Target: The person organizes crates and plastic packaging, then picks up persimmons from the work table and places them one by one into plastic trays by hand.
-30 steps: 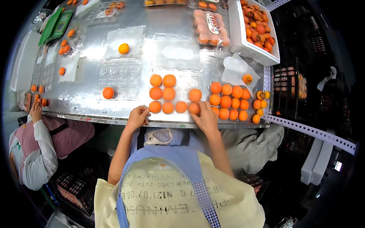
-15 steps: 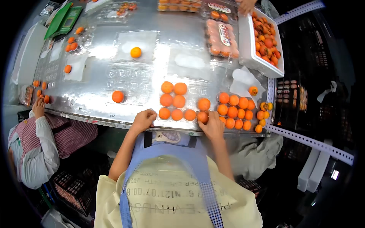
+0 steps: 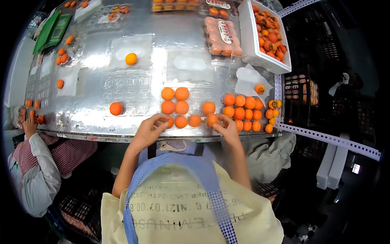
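Several orange persimmons sit in the cells of a clear plastic tray [image 3: 200,94] at the table's near edge. My left hand [image 3: 149,131] is at the tray's left side, thumb and fingers closed round the near-left persimmon [image 3: 170,122], which they partly cover. At the right end of the near row, my right hand [image 3: 228,129] pinches another persimmon [image 3: 212,119] between thumb and fingers. A persimmon [image 3: 209,107] lies just beyond that one. Close to my right hand is a group of persimmons [image 3: 239,113] set in rows.
A white foam box [image 3: 265,61] heaped with persimmons stands at the back right. Beside it is a labelled pack [image 3: 222,36]. Single persimmons [image 3: 115,108] lie to the left. At the far left is a co-worker's hand [image 3: 29,127]. A perforated metal rail [image 3: 325,140] borders the right.
My left hand has moved right from the tray's edge onto the near-left persimmon. My right hand stays at the right-end persimmon, which has shifted slightly. The whole view has shifted.
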The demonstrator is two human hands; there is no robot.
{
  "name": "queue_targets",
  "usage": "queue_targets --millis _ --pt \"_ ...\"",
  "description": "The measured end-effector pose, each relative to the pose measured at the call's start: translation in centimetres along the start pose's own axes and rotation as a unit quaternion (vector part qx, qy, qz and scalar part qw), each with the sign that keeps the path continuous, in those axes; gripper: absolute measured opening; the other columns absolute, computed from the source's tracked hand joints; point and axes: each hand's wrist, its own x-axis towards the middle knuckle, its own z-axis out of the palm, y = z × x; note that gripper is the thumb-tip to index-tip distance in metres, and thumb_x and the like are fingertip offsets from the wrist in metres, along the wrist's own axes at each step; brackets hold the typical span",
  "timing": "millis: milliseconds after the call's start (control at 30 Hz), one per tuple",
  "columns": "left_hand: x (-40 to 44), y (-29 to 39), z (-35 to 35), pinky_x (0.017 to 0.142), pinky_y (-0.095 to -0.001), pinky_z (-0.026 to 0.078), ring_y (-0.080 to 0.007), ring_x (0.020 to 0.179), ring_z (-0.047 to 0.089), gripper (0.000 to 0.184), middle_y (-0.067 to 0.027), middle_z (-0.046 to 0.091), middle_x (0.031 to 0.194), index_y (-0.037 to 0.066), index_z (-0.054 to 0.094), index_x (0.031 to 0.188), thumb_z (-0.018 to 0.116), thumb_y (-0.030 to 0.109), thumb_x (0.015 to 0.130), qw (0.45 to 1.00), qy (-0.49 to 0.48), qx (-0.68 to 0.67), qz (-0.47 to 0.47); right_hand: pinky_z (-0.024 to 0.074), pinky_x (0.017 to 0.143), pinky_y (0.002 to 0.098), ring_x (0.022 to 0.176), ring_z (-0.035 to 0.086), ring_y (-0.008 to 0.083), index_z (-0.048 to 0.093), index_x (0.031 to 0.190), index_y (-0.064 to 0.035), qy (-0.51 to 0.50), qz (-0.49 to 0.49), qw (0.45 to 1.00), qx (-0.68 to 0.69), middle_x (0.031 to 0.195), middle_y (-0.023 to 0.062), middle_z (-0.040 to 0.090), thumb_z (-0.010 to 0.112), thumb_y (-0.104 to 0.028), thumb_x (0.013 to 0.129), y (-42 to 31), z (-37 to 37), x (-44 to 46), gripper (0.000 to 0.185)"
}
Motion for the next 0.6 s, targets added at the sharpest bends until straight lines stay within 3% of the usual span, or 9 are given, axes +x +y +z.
queue_targets --millis 133,200,267,333,400,600 --pt "0.7 4.7 3.1 0.073 -0.0263 0.044 -0.0141 0.085 0.054 0.045 -0.0053 0.058 0.101 0.007 0.053 0.115 0.071 0.013 0.074 0.983 -0.035 0.066 0.165 0.0453 0.068 0.0236 0.084 0.058 0.0120 0.052 0.118 0.0041 -0.102 0.000 0.979 0.174 0.105 0.0070 0.060 0.066 -0.034 0.077 -2.0 2.3 -0.5 0.057" --pt "0.9 5.7 3.8 0.080 -0.0305 0.044 -0.0199 0.092 0.054 0.056 -0.0093 0.057 0.106 0.005 0.051 0.118 0.076 0.014 0.068 0.972 -0.023 0.094 0.213 0.0445 0.069 0.0225 0.088 0.057 0.0115 0.051 0.119 0.0036 -0.145 -0.010 0.968 0.203 0.106 0.0071 0.059 0.063 -0.038 0.079 -2.5 3.9 -0.6 0.059" --pt "1.7 5.1 5.0 0.082 -0.0321 0.044 -0.0226 0.094 0.055 0.058 -0.0110 0.056 0.107 0.004 0.051 0.117 0.077 0.013 0.066 0.938 0.010 0.148 0.313 0.0434 0.067 0.0210 0.083 0.056 0.0097 0.051 0.119 0.0018 -0.146 0.001 0.965 0.217 0.102 0.0051 0.060 0.061 -0.043 0.080 -2.6 5.6 -1.0 0.061" --pt "2.0 4.9 5.2 0.081 -0.0364 0.044 -0.0310 0.096 0.055 0.055 -0.0149 0.057 0.105 0.003 0.053 0.113 0.077 0.017 0.065 0.933 0.023 0.144 0.329 0.0442 0.069 0.0202 0.085 0.056 0.0085 0.047 0.123 0.0014 -0.182 0.033 0.953 0.240 0.107 0.0051 0.058 0.062 -0.037 0.080 -1.2 5.3 -0.6 0.060" --pt "1.7 5.0 5.3 0.082 -0.0359 0.044 -0.0307 0.094 0.054 0.056 -0.0145 0.057 0.102 0.002 0.054 0.112 0.078 0.012 0.062 0.948 0.034 0.129 0.288 0.0437 0.064 0.0213 0.078 0.055 0.0081 0.051 0.119 -0.0005 -0.153 -0.009 0.961 0.232 0.094 0.0024 0.060 0.059 -0.041 0.084 -1.9 6.2 -0.7 0.054" --pt "1.4 5.0 5.2 0.082 -0.0363 0.042 -0.0300 0.092 0.052 0.058 -0.0139 0.056 0.101 0.002 0.054 0.112 0.077 0.006 0.059 0.939 0.029 0.159 0.305 0.0423 0.063 0.0197 0.076 0.053 0.0063 0.056 0.108 -0.0015 -0.186 -0.009 0.962 0.201 0.088 0.0009 0.057 0.058 -0.034 0.087 -2.0 6.5 0.0 0.039"
